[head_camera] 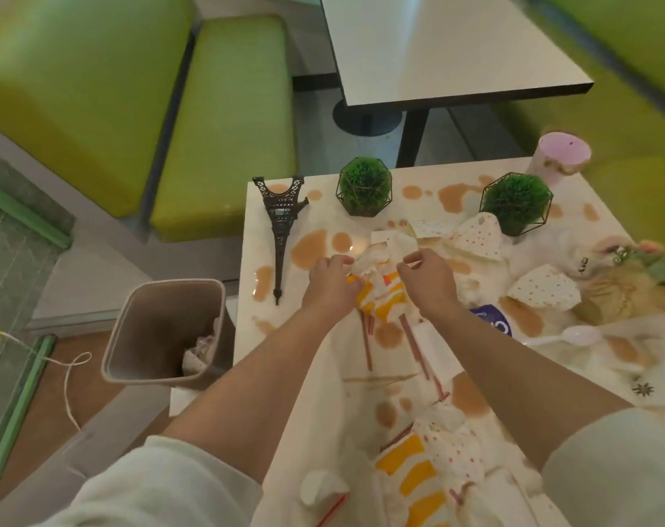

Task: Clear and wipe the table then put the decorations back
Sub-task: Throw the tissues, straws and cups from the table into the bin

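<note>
left hand [332, 281]: grips crumpled wrapper [380, 287], frame centre
right hand [427, 277]: pinches the same wrapper
bin [163, 332]: lower left, beside table [543, 176]

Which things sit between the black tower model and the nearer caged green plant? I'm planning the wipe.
Only brown spill patches on the white table, in the head view.

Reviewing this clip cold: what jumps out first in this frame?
Both hands, left hand and right hand, meet at the middle of the table, gripping a crumpled orange-and-white wrapper. Brown spills blotch the white top among scattered litter. A black Eiffel Tower model lies flat near the left edge, two caged green plant balls stand at the far side, and a bin waits on the floor to the left.
</note>
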